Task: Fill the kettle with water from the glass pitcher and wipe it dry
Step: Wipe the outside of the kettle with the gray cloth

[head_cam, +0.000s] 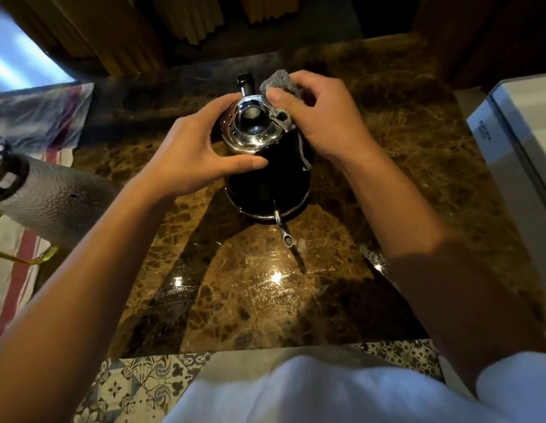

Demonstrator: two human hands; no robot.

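A black kettle point(274, 181) with a shiny metal lid point(250, 129) stands on the brown marble counter point(265, 285). Its thin spout point(282, 227) points toward me and its handle point(245, 83) points away. My left hand point(198, 148) curls round the kettle's top at the left, thumb on the black body below the lid. My right hand point(314, 114) pinches a grey cloth point(279, 83) and holds it against the kettle's upper right side. A frosted glass pitcher point(52, 196) lies tilted into view at the left edge.
A striped cloth point(18, 270) and a plastic bag point(37, 117) lie at the left of the counter. A white box-shaped appliance point(515, 141) stands at the right edge. Yellow curtains point(189, 19) hang beyond the counter. Patterned floor tiles point(137, 389) show below the counter's front edge.
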